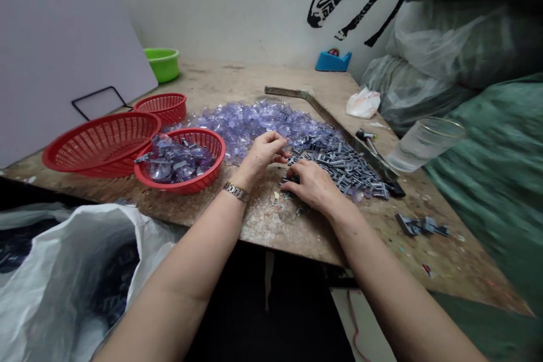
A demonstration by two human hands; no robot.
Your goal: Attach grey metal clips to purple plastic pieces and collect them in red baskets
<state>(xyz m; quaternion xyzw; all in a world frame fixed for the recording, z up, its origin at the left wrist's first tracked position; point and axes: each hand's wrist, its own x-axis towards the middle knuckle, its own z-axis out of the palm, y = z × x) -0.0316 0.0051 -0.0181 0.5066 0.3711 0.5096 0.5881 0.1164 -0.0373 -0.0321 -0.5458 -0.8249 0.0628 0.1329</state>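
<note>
My left hand [265,153] is bent with its fingertips pinched together, at the near edge of a heap of clear, purple-tinted plastic pieces [250,124]. What it pinches, if anything, is too small to make out. Just to its right, my right hand [313,185] curls low over the table, thumb and fingers closed on a small dark grey plastic part [292,179]. A pile of similar grey plastic parts [348,167] spreads beyond and right of that hand. On the left, a red basket [218,161] holds grey and clear pieces mixed together.
Two more red baskets, one large [63,153] and one small [180,103], stand behind. A bent metal bar [326,116] borders the heap. Right of it are a hammer-like tool [369,138], a glass of water [418,147] and loose grey parts [419,226]. A white sack [85,226] hangs at front left.
</note>
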